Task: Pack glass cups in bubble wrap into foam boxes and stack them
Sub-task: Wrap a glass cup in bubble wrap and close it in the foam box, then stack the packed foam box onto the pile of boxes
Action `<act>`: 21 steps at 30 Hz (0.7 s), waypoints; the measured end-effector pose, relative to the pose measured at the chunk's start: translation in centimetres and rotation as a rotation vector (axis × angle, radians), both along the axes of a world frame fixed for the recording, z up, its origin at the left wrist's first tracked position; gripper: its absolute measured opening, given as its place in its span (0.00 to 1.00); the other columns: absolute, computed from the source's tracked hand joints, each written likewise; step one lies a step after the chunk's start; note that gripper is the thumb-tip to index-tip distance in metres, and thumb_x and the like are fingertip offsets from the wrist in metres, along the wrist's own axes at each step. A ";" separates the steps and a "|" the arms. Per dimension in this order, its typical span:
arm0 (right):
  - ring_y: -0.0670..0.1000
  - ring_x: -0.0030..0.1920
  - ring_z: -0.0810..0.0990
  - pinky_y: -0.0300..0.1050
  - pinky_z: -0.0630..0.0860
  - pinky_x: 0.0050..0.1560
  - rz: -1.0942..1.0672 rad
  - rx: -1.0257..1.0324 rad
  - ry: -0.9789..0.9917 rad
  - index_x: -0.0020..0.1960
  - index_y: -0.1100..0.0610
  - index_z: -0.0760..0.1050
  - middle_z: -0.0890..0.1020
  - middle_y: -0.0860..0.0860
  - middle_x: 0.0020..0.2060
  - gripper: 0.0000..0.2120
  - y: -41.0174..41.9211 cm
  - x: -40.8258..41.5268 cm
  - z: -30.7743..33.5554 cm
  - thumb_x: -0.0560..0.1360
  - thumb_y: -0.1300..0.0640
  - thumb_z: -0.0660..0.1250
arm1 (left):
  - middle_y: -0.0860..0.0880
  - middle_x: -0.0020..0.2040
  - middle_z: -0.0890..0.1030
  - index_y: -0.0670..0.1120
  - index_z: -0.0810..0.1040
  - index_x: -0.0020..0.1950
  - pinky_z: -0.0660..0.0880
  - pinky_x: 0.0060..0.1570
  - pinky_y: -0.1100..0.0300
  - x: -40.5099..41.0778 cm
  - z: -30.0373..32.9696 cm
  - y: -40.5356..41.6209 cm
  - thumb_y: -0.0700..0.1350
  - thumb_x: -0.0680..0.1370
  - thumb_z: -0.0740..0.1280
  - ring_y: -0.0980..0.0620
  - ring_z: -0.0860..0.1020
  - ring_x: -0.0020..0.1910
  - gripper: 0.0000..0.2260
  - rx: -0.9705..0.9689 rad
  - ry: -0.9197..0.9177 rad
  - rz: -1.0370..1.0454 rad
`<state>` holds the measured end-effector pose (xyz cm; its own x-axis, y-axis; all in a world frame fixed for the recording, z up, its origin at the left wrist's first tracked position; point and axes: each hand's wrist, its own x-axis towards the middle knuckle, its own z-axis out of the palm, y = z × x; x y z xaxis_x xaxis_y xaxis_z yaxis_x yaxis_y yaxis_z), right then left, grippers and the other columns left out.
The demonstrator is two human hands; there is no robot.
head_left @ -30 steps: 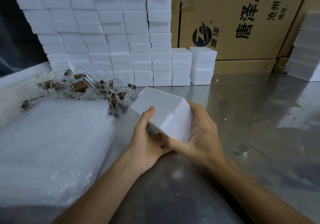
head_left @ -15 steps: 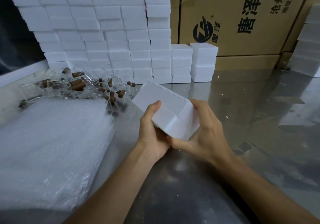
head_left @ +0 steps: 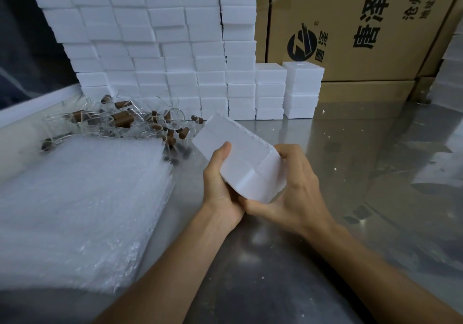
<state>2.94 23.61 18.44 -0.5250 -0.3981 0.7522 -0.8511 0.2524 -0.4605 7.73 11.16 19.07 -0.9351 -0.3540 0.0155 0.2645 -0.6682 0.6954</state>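
Two hands | left hand, right hand grip matte white blocky foam box, tilted

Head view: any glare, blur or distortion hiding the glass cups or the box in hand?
Head view: wide-angle bending bows the foam box wall; glare sheens the metal table; the bubble wrap stack blurs toward the lower left; the glass cups are hard to separate, clear on white; the held foam box is sharp.
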 end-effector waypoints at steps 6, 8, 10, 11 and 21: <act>0.47 0.48 0.75 0.35 0.70 0.45 0.005 -0.004 -0.025 0.58 0.54 0.67 0.74 0.48 0.50 0.38 0.1 -0.1 -0.2 0.56 0.45 0.82 | 0.42 0.46 0.85 0.45 0.87 0.43 0.81 0.39 0.52 0.0 0.1 0.2 0.58 0.68 0.69 0.44 0.85 0.43 0.18 -0.006 -0.021 0.031; 0.47 0.50 0.75 0.34 0.70 0.46 0.015 -0.003 -0.025 0.60 0.55 0.68 0.75 0.49 0.51 0.38 0.0 0.0 -0.2 0.57 0.45 0.81 | 0.42 0.46 0.85 0.45 0.87 0.44 0.81 0.39 0.52 0.1 0.1 0.1 0.58 0.68 0.69 0.44 0.85 0.43 0.18 -0.006 -0.028 0.028; 0.46 0.54 0.75 0.31 0.70 0.49 0.042 0.010 -0.003 0.64 0.55 0.69 0.74 0.48 0.55 0.38 0.1 0.1 -0.2 0.59 0.48 0.80 | 0.41 0.47 0.85 0.45 0.87 0.47 0.81 0.41 0.51 0.2 0.1 -0.1 0.59 0.68 0.69 0.44 0.84 0.44 0.19 0.003 -0.040 0.027; 0.46 0.57 0.74 0.30 0.70 0.51 0.055 0.025 0.008 0.66 0.55 0.69 0.73 0.48 0.58 0.39 0.1 0.1 -0.1 0.60 0.49 0.80 | 0.41 0.48 0.85 0.44 0.86 0.49 0.81 0.42 0.50 0.2 0.2 -0.3 0.59 0.69 0.69 0.43 0.84 0.44 0.21 0.009 -0.045 0.032; 0.42 0.57 0.71 0.28 0.68 0.51 -0.068 -0.033 0.066 0.67 0.54 0.69 0.72 0.46 0.59 0.38 1.2 -2.5 0.6 0.60 0.47 0.77 | 0.40 0.49 0.81 0.45 0.77 0.61 0.80 0.40 0.52 -1.0 -0.5 -0.4 0.59 0.78 0.65 0.45 0.81 0.40 0.21 -0.117 -0.202 0.227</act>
